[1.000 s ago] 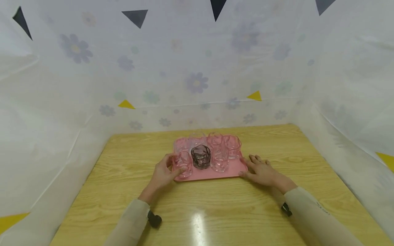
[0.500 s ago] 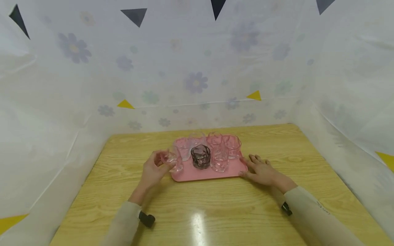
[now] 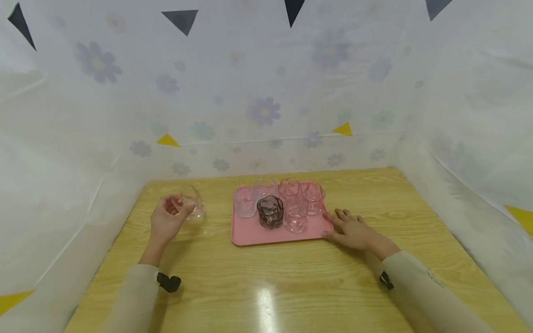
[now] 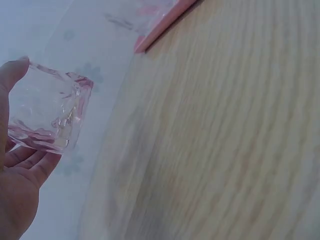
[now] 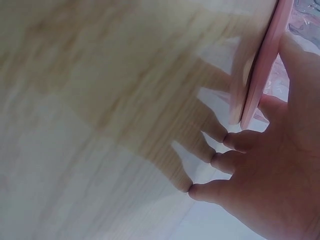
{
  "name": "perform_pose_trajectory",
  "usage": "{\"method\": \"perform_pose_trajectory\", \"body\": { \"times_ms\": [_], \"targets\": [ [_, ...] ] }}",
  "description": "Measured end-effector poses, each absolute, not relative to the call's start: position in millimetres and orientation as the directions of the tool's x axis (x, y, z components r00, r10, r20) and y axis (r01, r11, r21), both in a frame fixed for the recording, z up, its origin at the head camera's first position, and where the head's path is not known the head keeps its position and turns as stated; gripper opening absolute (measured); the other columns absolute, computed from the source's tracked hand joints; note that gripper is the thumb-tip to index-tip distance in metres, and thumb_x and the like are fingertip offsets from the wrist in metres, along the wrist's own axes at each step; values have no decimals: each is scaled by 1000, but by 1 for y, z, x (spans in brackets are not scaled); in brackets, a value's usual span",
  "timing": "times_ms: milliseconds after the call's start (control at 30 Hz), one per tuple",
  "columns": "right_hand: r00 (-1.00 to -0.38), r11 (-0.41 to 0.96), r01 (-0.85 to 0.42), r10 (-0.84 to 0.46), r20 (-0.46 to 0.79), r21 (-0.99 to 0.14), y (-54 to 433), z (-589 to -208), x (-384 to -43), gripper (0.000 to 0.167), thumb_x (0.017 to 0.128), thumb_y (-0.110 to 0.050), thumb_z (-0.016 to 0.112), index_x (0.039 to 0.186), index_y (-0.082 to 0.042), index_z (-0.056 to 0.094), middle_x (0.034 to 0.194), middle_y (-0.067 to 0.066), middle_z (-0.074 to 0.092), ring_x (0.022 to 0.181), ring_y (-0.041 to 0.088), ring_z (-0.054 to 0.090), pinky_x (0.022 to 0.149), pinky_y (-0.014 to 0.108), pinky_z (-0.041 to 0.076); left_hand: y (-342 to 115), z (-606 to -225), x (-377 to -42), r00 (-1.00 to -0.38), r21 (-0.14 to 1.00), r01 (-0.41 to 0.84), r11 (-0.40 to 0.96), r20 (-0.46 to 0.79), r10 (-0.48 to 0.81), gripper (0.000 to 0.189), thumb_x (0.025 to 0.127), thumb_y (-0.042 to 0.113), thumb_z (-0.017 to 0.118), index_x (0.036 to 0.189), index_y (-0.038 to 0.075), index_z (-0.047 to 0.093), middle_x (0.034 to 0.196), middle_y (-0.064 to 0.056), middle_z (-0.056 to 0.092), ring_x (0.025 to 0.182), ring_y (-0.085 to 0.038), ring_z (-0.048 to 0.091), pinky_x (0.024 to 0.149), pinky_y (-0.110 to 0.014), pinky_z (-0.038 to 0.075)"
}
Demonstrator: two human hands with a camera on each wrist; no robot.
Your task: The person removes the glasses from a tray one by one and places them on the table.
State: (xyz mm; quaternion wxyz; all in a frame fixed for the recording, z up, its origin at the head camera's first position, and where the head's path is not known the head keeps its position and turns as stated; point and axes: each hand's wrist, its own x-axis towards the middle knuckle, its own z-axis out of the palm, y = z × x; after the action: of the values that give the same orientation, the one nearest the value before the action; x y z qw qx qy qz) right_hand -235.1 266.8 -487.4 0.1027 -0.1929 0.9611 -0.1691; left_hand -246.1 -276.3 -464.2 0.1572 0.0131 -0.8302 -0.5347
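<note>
My left hand [image 3: 168, 219] holds a clear drinking glass [image 3: 195, 204] between thumb and fingers, off to the left of the pink tray [image 3: 258, 237]. In the left wrist view the glass [image 4: 52, 107] is faceted, with the thumb at one edge and fingers below it. At the tray's right edge my right hand [image 3: 351, 231] rests with fingers spread; in the right wrist view several fingertips [image 5: 200, 192] touch the table while the thumb lies along the tray rim [image 5: 270, 55]. A dark grey glass [image 3: 270, 212] stands among several clear glasses on the tray, one being a front glass [image 3: 295, 219].
The wooden table [image 3: 233, 282] reaches back to a white flower-printed curtain [image 3: 266, 83], which also closes in both sides. Black and yellow triangles mark the curtain.
My left hand has lifted the glass from the tray's front left corner and carried it left over the table. The right hand has stayed at the tray's right edge.
</note>
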Motion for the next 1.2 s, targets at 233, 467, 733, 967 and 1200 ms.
{"method": "perform_pose_trajectory", "body": {
  "times_ms": [233,467,733,967,1200],
  "targets": [
    [-908,883,-341,-398,-130,-324,263,-489,-237,80,105,-64,49,167,-16,33,168,34,26,155,60,21,113,85,20,-313,-457,-262,-909,895,100,435,260,-327,54,93,40,81,121,4,52,106,1,55,91,-6,55,75,-13,46],
    [-903,869,-341,-408,-132,-357,266,-492,-237,81,105,-66,48,168,-17,31,170,32,24,157,57,17,116,85,16,-336,-457,-273,-866,897,-29,441,198,-459,63,90,51,80,125,10,48,108,5,47,88,-8,49,73,-17,43],
    [-899,868,-340,-413,-146,-363,267,-491,-235,80,106,-62,49,168,-16,29,170,32,22,158,57,16,116,85,14,-357,-465,-282,-827,897,-118,425,148,-542,67,87,56,82,127,16,47,105,11,47,86,-1,49,72,-14,43],
    [-903,869,-339,-408,-135,-360,265,-490,-234,80,106,-63,49,167,-15,31,170,33,23,157,58,17,116,85,14,-368,-470,-282,-788,914,-154,376,116,-605,58,85,52,85,113,21,44,98,10,46,80,1,49,70,-15,41],
    [-906,876,-332,-400,-142,-351,266,-492,-236,82,105,-67,47,168,-18,30,170,32,22,158,56,16,117,84,14,-378,-474,-285,-766,896,-183,405,128,-630,56,84,50,87,107,21,44,90,12,49,75,4,49,73,-16,40]
  ]
}}
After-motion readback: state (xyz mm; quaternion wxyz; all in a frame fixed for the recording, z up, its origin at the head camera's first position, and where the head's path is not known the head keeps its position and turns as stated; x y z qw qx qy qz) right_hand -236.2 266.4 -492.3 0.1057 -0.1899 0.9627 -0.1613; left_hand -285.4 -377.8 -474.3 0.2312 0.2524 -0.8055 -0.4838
